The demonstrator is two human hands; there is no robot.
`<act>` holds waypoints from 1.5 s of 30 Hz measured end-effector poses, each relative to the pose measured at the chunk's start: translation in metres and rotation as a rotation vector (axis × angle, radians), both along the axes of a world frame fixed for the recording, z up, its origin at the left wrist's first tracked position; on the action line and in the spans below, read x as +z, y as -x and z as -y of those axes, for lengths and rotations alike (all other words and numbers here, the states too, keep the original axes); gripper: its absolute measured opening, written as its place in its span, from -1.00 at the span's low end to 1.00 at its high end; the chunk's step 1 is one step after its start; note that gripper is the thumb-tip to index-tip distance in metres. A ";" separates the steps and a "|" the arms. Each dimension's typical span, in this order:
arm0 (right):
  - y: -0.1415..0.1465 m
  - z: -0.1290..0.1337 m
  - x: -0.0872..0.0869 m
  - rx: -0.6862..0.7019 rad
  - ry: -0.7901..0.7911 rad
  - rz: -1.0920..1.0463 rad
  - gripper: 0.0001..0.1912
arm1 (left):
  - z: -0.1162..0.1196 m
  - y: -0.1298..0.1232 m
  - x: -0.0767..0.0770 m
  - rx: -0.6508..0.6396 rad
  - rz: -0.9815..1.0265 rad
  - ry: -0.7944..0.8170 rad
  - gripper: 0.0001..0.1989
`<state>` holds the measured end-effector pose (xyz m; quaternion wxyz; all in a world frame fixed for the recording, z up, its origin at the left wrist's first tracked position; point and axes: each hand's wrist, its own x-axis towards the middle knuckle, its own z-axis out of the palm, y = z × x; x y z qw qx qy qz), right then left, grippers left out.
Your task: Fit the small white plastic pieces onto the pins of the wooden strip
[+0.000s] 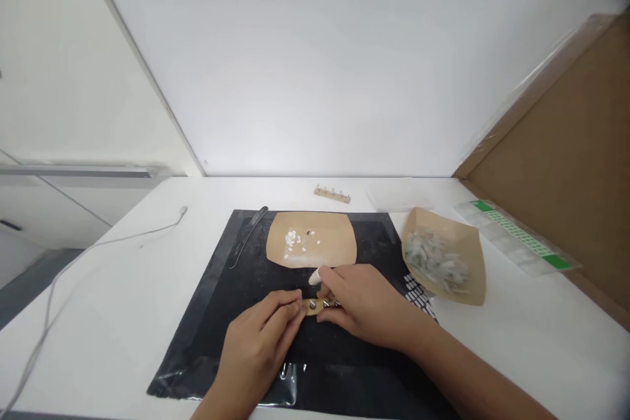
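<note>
A narrow wooden strip with metal pegs [314, 305] lies low over the black mat [325, 348], between my two hands. The fingers of my left hand [260, 335] are closed on its left end. My right hand [371, 305] curls round the right part, thumb below it and fingers above, covering some of the pegs. A white cover [315, 276] wraps one fingertip of that hand. Just beyond the hands sits a shallow tan paper tray [339, 246] with small white pieces [291, 238] and a tiny dark bit in it.
A second pegged strip [333, 194] lies at the back. To the right are a tan tray [472, 256] of small clear bags [436, 259], a clear plastic case with green labels [522, 236] and white labels [418, 294]. Tweezers [249, 236] rest on the mat's left; a cable [113, 241] crosses the table.
</note>
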<state>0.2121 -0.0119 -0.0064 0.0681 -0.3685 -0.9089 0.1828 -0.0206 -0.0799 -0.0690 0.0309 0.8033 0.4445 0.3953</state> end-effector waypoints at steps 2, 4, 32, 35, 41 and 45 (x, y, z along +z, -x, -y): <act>0.000 0.000 0.001 0.005 -0.002 -0.001 -0.67 | 0.000 0.000 0.000 0.000 0.008 -0.005 -0.86; 0.000 0.000 0.001 0.014 -0.010 -0.001 -0.68 | 0.000 -0.001 0.001 0.002 0.013 -0.015 -0.86; -0.078 -0.034 0.040 -0.737 -0.453 -0.197 -0.73 | 0.005 0.002 0.016 0.220 0.144 -0.197 -0.89; -0.105 -0.042 0.044 -0.919 -0.383 -0.121 -0.73 | -0.004 0.009 0.034 0.169 0.100 -0.260 -0.81; -0.153 -0.051 0.032 -0.926 -0.235 0.009 -0.67 | -0.065 0.023 0.086 0.110 -0.034 -0.395 -0.53; -0.173 -0.051 0.020 -0.845 -0.109 0.112 -0.79 | -0.104 0.035 0.085 -0.181 -0.326 -0.402 -0.37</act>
